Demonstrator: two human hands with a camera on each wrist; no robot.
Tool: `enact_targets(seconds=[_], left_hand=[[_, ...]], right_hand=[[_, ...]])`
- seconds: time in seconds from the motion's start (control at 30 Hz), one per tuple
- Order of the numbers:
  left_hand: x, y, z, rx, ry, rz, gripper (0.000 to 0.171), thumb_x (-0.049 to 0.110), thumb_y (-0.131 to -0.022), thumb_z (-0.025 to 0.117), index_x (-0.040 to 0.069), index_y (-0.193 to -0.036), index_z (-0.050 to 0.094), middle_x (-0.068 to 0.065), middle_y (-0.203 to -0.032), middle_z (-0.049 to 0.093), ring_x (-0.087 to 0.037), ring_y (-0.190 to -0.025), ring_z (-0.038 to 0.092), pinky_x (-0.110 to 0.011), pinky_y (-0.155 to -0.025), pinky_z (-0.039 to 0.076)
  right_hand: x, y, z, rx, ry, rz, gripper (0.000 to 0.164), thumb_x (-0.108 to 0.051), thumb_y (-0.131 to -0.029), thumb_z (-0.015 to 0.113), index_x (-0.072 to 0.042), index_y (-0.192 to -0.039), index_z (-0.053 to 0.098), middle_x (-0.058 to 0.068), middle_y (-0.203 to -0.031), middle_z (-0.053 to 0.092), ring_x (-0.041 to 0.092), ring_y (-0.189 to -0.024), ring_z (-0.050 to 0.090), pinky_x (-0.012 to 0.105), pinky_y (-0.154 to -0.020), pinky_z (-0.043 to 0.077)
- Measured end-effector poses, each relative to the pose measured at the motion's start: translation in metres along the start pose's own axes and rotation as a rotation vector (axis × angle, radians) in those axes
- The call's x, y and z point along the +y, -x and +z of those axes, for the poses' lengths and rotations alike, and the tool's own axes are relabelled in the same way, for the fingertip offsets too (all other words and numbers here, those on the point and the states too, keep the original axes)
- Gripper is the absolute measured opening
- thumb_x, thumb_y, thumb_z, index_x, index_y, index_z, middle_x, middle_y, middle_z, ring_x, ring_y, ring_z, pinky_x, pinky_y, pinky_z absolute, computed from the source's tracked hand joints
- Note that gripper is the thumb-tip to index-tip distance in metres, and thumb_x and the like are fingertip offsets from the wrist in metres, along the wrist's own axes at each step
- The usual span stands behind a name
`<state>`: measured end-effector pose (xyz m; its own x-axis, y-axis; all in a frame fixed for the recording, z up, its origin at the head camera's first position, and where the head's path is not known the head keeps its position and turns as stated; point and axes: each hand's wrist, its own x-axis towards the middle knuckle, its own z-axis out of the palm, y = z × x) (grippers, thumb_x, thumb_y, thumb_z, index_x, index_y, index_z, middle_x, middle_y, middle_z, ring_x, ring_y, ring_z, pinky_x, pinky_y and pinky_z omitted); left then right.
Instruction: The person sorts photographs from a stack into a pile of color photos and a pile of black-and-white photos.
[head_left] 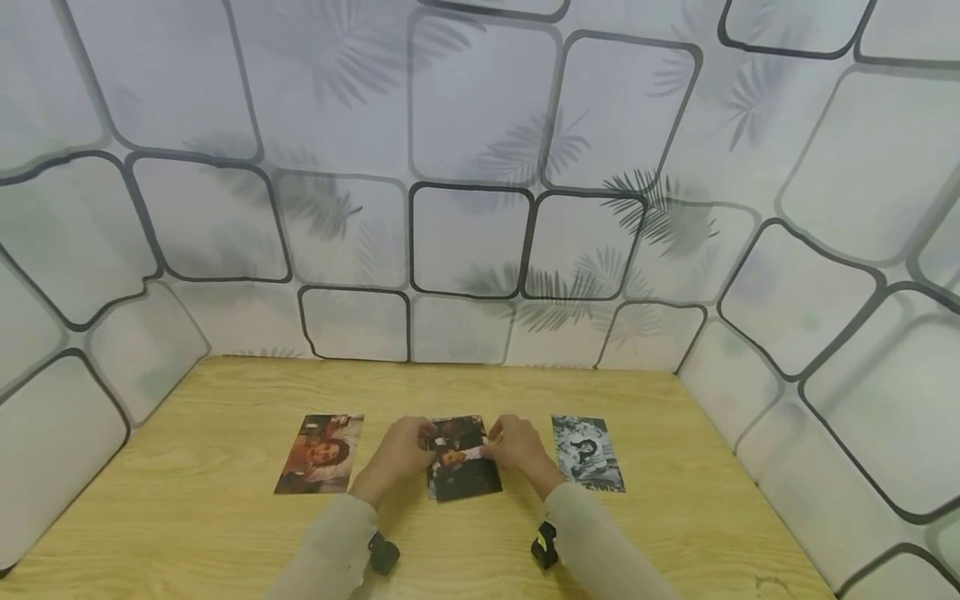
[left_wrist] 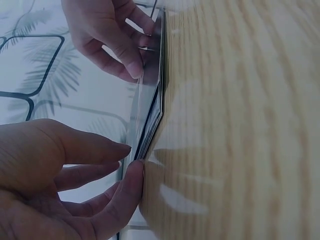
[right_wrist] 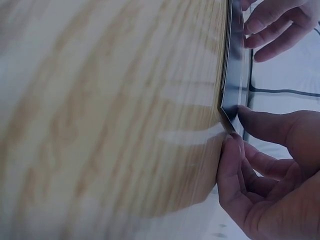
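A small stack of photo prints (head_left: 467,475) lies in the middle of the table, the top one dark with a figure in a white sleeve. My left hand (head_left: 405,450) holds the stack's left edge between thumb and fingers. In the left wrist view several layered edges of the photo stack (left_wrist: 156,107) show, their near side raised off the wood. My right hand (head_left: 519,448) pinches the right edge, thumb on top and a fingertip beneath, where the corner lifts from the table in the right wrist view. A lower print peeks out along the left side.
A colour photo (head_left: 318,457) of a person lies flat to the left of my hands. To the right is a black-and-white photo (head_left: 588,454). The wooden table (head_left: 225,542) is bordered at the back and sides by patterned cloth walls (head_left: 472,242).
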<state>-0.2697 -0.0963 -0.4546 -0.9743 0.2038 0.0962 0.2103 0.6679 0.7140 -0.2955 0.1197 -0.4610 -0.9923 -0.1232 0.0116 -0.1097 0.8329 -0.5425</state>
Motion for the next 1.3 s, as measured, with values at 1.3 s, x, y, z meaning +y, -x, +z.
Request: enact_targets(seconds=[1.3], left_hand=[[-0.007, -0.001, 0.0, 0.046, 0.073, -0.026, 0.037, -0.002, -0.084, 0.074, -0.003, -0.12, 0.067, -0.022, -0.108, 0.07, -0.034, -0.1, 0.069, -0.046, -0.082, 0.062]], right_hand=[[-0.003, 0.004, -0.007, -0.033, -0.175, -0.112, 0.06, -0.012, -0.089, 0.08, -0.009, -0.142, 0.052, 0.003, -0.068, 0.068, 0.011, -0.046, 0.059, 0.028, -0.053, 0.055]])
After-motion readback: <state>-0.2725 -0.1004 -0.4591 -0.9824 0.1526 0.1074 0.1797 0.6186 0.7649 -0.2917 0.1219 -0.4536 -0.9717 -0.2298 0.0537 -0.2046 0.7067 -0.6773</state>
